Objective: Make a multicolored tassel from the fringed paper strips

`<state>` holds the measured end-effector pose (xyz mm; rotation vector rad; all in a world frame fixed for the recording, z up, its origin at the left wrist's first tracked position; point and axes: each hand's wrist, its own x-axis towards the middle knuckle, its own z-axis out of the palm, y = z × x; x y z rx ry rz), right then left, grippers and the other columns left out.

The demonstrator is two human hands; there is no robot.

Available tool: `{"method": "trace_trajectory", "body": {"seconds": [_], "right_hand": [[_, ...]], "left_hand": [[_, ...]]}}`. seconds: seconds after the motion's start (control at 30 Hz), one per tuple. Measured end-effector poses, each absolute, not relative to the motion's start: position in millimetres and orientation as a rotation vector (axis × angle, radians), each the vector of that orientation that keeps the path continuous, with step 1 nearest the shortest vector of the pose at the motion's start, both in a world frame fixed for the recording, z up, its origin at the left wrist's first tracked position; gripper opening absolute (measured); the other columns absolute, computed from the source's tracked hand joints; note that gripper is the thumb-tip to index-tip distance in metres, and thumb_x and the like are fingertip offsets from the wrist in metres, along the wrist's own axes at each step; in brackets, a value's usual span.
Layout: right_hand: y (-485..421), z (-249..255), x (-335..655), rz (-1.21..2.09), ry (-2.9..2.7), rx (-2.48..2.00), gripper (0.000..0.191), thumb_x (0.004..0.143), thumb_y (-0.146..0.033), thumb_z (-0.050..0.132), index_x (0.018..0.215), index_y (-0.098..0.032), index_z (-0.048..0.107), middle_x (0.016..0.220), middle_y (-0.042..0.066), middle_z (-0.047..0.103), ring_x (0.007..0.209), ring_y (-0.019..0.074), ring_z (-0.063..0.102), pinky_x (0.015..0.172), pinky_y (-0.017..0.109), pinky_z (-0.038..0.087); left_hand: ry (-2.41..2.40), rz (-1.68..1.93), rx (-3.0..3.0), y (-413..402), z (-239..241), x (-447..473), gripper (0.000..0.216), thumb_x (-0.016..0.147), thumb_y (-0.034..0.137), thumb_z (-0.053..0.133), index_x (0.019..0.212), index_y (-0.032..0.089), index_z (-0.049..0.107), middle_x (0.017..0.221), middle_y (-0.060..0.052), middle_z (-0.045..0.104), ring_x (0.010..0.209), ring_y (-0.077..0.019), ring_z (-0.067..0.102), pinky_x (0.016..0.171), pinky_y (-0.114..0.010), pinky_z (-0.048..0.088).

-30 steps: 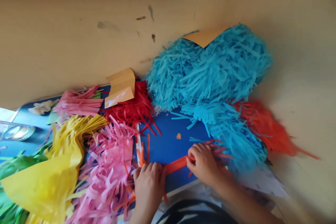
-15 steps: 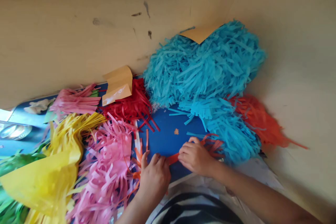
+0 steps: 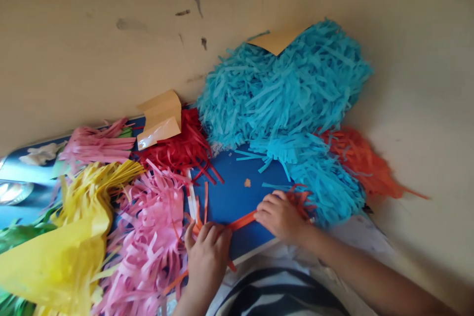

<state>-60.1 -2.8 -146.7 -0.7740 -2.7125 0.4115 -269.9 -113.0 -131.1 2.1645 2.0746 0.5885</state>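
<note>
An orange fringed paper strip (image 3: pixel 242 220) lies stretched across the blue mat (image 3: pixel 233 192) between my two hands. My left hand (image 3: pixel 207 254) has its fingers curled down on the strip's left end, beside the pink fringe pile (image 3: pixel 151 237). My right hand (image 3: pixel 281 216) is closed on the strip's right end, where loose orange fringes (image 3: pixel 301 200) fan out toward the blue fringe pile (image 3: pixel 285 98). Both hands rest low on the mat near its front edge.
Red fringes (image 3: pixel 181 150) with a folded tan card (image 3: pixel 159 119) lie behind, more pink fringes (image 3: pixel 96 142) at the left, yellow paper (image 3: pixel 70 252) at the lower left, an orange pile (image 3: pixel 359 163) at the right. A beige wall (image 3: pixel 92 49) rises behind.
The hands drew closer at half a second ago, then spread slightly; the left hand's fingers have shifted on the strip's end. The view has drifted a little.
</note>
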Motion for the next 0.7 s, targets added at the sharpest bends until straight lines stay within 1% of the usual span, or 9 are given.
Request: {"method": "trace_trajectory", "body": {"seconds": [0.07, 0.13, 0.27, 0.4, 0.53, 0.63, 0.7], "right_hand": [[4.8, -148.7, -49.2, 0.509, -2.628, -0.862, 0.011, 0.092, -0.024, 0.063, 0.083, -0.024, 0.068, 0.087, -0.001, 0.067, 0.088, 0.0167, 0.053, 0.082, 0.036, 0.029], [10.6, -146.1, -44.5, 0.6, -2.577, -0.967, 0.013, 0.089, -0.027, 0.069, 0.076, -0.023, 0.069, 0.084, -0.001, 0.066, 0.089, 0.0167, 0.053, 0.079, 0.034, 0.03], [14.9, -136.5, -50.7, 0.686, -2.562, -1.112, 0.016, 0.086, -0.024, 0.07, 0.071, -0.021, 0.066, 0.08, 0.0, 0.064, 0.087, 0.0171, 0.053, 0.076, 0.032, 0.03], [14.9, -134.6, -58.5, 0.675, -2.541, -1.17, 0.023, 0.081, -0.019, 0.071, 0.063, -0.018, 0.058, 0.075, -0.001, 0.061, 0.084, 0.0174, 0.052, 0.073, 0.033, 0.028], [15.0, -137.3, -61.5, 0.657, -2.524, -1.216, 0.024, 0.078, -0.015, 0.071, 0.06, -0.018, 0.055, 0.072, -0.001, 0.059, 0.082, 0.017, 0.052, 0.072, 0.032, 0.027], [14.9, -136.5, -61.8, 0.63, -2.556, -1.262, 0.025, 0.078, -0.018, 0.072, 0.061, -0.018, 0.053, 0.072, -0.002, 0.059, 0.081, 0.017, 0.052, 0.071, 0.032, 0.026], [13.4, -133.9, -61.1, 0.587, -2.567, -1.291, 0.024, 0.08, -0.022, 0.072, 0.065, -0.019, 0.054, 0.073, -0.001, 0.06, 0.081, 0.0176, 0.052, 0.071, 0.033, 0.027]], "left_hand": [[2.101, 0.619, 2.117, -114.4, -133.3, -272.6, 0.021, 0.093, 0.02, 0.052, 0.087, 0.028, 0.071, 0.083, 0.001, 0.074, 0.092, -0.0216, 0.064, 0.109, -0.052, 0.022], [2.118, 0.626, 2.071, -113.6, -134.4, -273.7, 0.02, 0.093, 0.024, 0.053, 0.086, 0.028, 0.071, 0.083, 0.0, 0.073, 0.092, -0.0229, 0.062, 0.105, -0.05, 0.026], [2.15, 0.578, 2.024, -109.2, -133.6, -273.1, 0.021, 0.093, 0.026, 0.051, 0.082, 0.025, 0.069, 0.082, -0.002, 0.071, 0.092, -0.0241, 0.061, 0.098, -0.048, 0.032], [2.189, 0.522, 2.004, -105.5, -130.4, -269.7, 0.022, 0.092, 0.027, 0.05, 0.078, 0.025, 0.067, 0.081, -0.004, 0.068, 0.091, -0.0253, 0.058, 0.096, -0.048, 0.034], [2.249, 0.492, 1.945, -102.4, -128.5, -266.5, 0.024, 0.091, 0.028, 0.05, 0.072, 0.024, 0.064, 0.077, -0.004, 0.065, 0.09, -0.0261, 0.057, 0.093, -0.048, 0.034], [2.254, 0.465, 1.94, -101.6, -130.3, -268.6, 0.024, 0.091, 0.029, 0.052, 0.071, 0.024, 0.063, 0.074, -0.004, 0.064, 0.089, -0.0266, 0.057, 0.092, -0.049, 0.034], [2.233, 0.475, 1.992, -102.5, -132.6, -271.6, 0.02, 0.091, 0.029, 0.053, 0.076, 0.024, 0.065, 0.076, -0.004, 0.066, 0.09, -0.0263, 0.058, 0.095, -0.049, 0.033]]}}
